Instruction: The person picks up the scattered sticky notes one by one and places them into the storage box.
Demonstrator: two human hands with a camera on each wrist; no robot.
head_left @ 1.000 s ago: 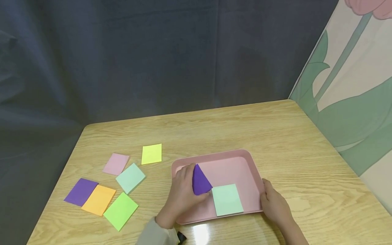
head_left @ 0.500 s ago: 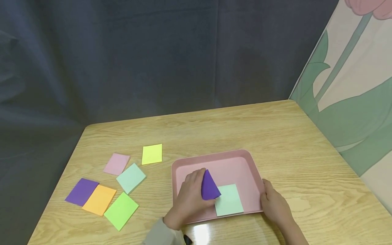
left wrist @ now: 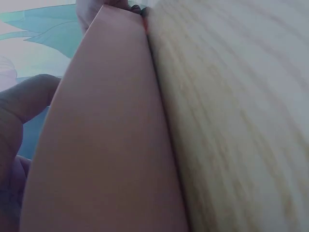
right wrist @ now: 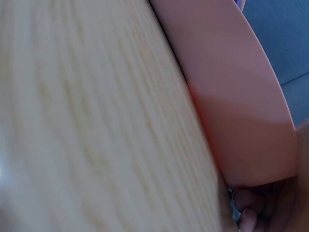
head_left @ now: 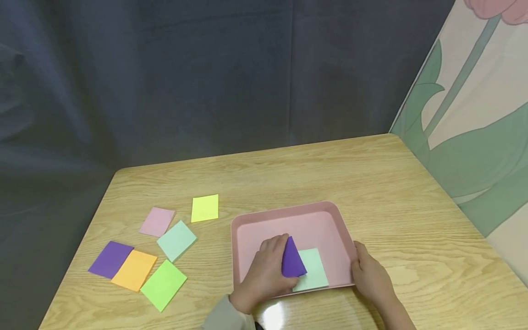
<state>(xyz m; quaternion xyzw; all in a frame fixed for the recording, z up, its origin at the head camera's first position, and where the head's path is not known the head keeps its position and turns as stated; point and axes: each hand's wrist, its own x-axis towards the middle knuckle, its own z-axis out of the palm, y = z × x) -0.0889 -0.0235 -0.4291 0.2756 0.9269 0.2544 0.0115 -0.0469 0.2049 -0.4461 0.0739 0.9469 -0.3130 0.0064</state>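
In the head view my left hand [head_left: 266, 270] is inside the pink tray [head_left: 319, 224]. It pinches a purple sticky note pad [head_left: 292, 260], tilted up between thumb and fingers. The pad's lower corner overlaps a mint sticky note pad [head_left: 316, 275] lying at the tray's front. My right hand [head_left: 371, 272] grips the tray's right end, thumb along the rim. The left wrist view is mostly the tray's outer wall [left wrist: 104, 121], with part of the left hand behind it. From the right wrist, curled fingers [right wrist: 248, 205] show under the tray's corner.
Left of the tray, on the wooden table [head_left: 350, 169], lie square pads: yellow [head_left: 204, 208], pink [head_left: 157, 221], mint [head_left: 177, 240], purple [head_left: 110, 259], orange [head_left: 134, 270] and green [head_left: 163, 285]. A dark curtain [head_left: 206, 78] hangs behind the table, and a flower-print cloth [head_left: 474, 137] at right.
My left hand has carried the purple sticky note pad rightward and toward me inside the tray, now overlapping the mint one. The right hand keeps its grip on the tray's end.
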